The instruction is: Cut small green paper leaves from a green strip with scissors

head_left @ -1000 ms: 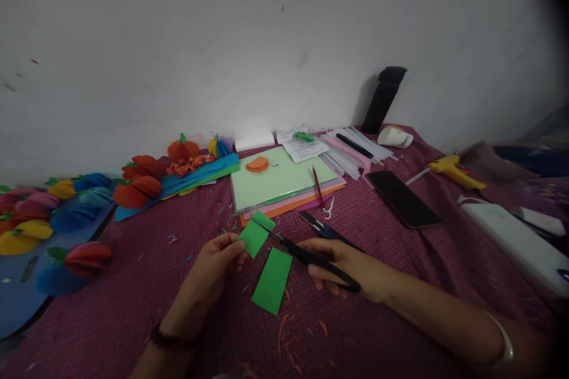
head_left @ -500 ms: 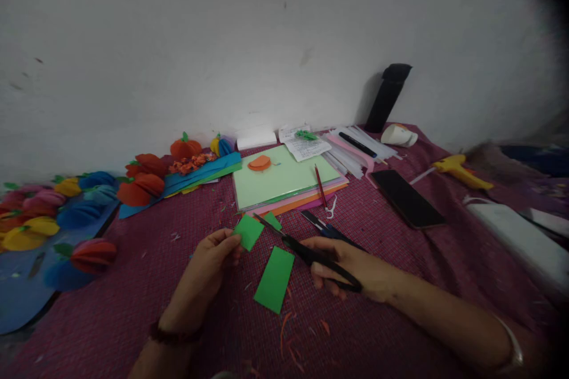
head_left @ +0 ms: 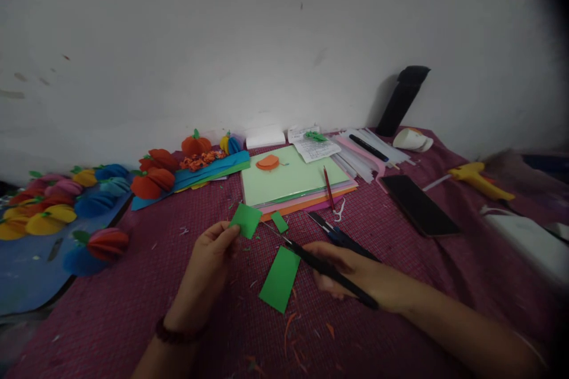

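Between thumb and fingers, my left hand [head_left: 216,249] pinches a small green paper piece [head_left: 247,220]. My right hand [head_left: 340,269] is closed round the handles of black scissors [head_left: 326,269]. The scissor blades point left, their tips close to the right edge of the held paper; whether they touch it I cannot tell. A little green offcut [head_left: 280,222] lies on the cloth just beyond the blades. Below them rests a larger green paper rectangle [head_left: 280,279]. A dark blue-handled cutting tool [head_left: 342,237] lies behind my right hand.
Stacked coloured paper sheets [head_left: 288,180] carry a red pencil [head_left: 328,188]. Paper pumpkins [head_left: 102,204] sit at left. To the right are a phone [head_left: 420,204], a yellow glue gun [head_left: 480,180] and a black bottle-like cylinder [head_left: 402,100]. Scraps litter the red cloth [head_left: 173,260].
The scissor blades have come closer together. The small offcut now lies apart from the blades and turned. The whole scene has shifted slightly rightward in view.
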`<state>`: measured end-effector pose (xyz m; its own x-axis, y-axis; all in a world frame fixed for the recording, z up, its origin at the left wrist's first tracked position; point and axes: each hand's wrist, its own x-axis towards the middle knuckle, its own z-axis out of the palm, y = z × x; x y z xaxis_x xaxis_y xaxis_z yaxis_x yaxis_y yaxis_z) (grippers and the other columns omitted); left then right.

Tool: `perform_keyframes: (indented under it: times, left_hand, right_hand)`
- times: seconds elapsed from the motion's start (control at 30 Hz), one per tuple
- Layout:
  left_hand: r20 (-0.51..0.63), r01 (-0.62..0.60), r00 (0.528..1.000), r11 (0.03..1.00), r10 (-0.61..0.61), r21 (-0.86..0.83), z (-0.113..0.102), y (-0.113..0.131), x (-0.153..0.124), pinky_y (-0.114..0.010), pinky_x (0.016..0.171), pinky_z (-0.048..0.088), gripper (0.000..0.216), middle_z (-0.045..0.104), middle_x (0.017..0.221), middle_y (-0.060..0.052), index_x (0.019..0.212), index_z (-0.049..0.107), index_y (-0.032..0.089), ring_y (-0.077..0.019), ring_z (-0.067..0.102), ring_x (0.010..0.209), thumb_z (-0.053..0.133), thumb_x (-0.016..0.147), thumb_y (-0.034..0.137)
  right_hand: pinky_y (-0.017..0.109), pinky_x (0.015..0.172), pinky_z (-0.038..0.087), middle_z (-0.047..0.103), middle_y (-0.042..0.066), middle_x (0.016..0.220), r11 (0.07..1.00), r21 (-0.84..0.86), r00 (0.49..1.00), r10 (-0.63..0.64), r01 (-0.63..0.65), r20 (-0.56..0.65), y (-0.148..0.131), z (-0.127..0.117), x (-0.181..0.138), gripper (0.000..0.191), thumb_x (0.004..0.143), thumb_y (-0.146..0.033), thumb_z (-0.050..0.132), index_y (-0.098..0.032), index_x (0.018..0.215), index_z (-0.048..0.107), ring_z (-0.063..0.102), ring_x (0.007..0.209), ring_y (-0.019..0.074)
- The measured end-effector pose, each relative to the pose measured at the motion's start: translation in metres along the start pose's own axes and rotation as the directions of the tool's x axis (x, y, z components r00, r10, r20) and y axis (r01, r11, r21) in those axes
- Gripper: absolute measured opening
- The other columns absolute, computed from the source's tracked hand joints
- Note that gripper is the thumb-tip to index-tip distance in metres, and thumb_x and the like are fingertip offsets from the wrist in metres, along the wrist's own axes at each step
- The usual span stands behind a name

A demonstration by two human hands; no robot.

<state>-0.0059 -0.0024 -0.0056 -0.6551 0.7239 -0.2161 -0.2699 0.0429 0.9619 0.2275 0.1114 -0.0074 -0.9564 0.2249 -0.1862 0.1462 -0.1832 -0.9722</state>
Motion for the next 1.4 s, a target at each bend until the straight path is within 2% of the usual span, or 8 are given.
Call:
perform_keyframes:
  times: [0.17,0.3,0.57,0.73,1.03,1.2,1.4]
  left_hand:
    - [0.015,0.053,0.998,0.998,-0.053,0.038,0.007,-0.003,-0.007,-0.017,0.038,0.021,0.020,0.046,0.045,0.009,0.063,0.058,0.016,-0.0038,0.032,0.038,0.074,0.063,0.029]
    - [0.041,0.047,0.998,0.997,-0.049,0.054,0.010,-0.006,-0.007,-0.017,0.039,0.022,0.023,0.046,0.046,0.008,0.060,0.056,0.016,-0.0039,0.032,0.039,0.074,0.063,0.030]
    - [0.076,0.028,0.997,0.999,-0.031,0.044,0.010,-0.012,-0.007,-0.018,0.040,0.023,0.021,0.045,0.047,0.008,0.060,0.057,0.017,-0.0050,0.031,0.041,0.073,0.064,0.030]
    - [0.078,0.026,0.996,0.998,-0.031,0.059,0.011,-0.011,-0.008,-0.018,0.040,0.023,0.021,0.045,0.047,0.008,0.060,0.058,0.016,-0.0050,0.032,0.042,0.073,0.064,0.030]
    - [0.084,0.044,0.995,0.996,-0.051,0.074,0.014,-0.007,-0.009,-0.019,0.040,0.023,0.022,0.044,0.046,0.008,0.057,0.055,0.017,-0.0054,0.031,0.041,0.072,0.064,0.029]
    - [0.104,0.039,0.993,0.996,-0.047,0.081,0.015,-0.008,-0.008,-0.020,0.041,0.023,0.021,0.045,0.046,0.008,0.057,0.055,0.017,-0.0061,0.033,0.041,0.071,0.064,0.028]
    - [0.115,0.065,0.991,0.997,-0.070,0.050,0.011,-0.011,-0.005,-0.019,0.041,0.024,0.021,0.046,0.047,0.008,0.057,0.054,0.017,-0.0056,0.034,0.041,0.072,0.063,0.027]
  right_hand:
    - [0.020,0.049,0.030,0.046,-0.003,0.072,1.000,-0.010,1.000,-0.005,0.005,0.014,0.002,0.000,0.004,0.052,0.079,-0.042,0.067,-0.015,0.120,0.051,0.038,0.058,0.0073]
    - [0.020,0.047,0.028,0.044,-0.004,0.069,1.000,0.028,1.000,-0.013,0.013,0.017,0.004,-0.001,0.006,0.046,0.079,-0.039,0.068,-0.013,0.114,0.054,0.036,0.056,0.0060]
    - [0.019,0.046,0.027,0.045,-0.005,0.069,0.998,0.064,1.000,0.013,-0.012,-0.004,0.003,0.001,0.006,0.045,0.079,-0.041,0.067,-0.017,0.115,0.054,0.035,0.053,0.0050]
    - [0.019,0.044,0.028,0.044,-0.005,0.068,0.997,0.018,0.997,0.070,-0.069,-0.030,0.000,0.001,0.005,0.044,0.079,-0.041,0.066,-0.017,0.114,0.055,0.035,0.050,0.0040]
    - [0.017,0.042,0.028,0.043,-0.005,0.068,0.996,-0.009,0.994,0.089,-0.090,-0.058,0.001,0.002,0.004,0.049,0.078,-0.043,0.066,-0.017,0.117,0.054,0.035,0.049,0.0039]
    - [0.016,0.041,0.029,0.043,-0.006,0.066,0.995,-0.037,0.993,0.093,-0.096,-0.071,0.002,0.003,0.004,0.045,0.080,-0.043,0.065,-0.018,0.115,0.055,0.035,0.048,0.0034]
    - [0.015,0.039,0.031,0.046,-0.006,0.065,0.986,-0.064,0.985,0.147,-0.153,-0.092,0.004,0.004,0.003,0.042,0.081,-0.036,0.063,-0.020,0.119,0.053,0.037,0.043,0.0028]
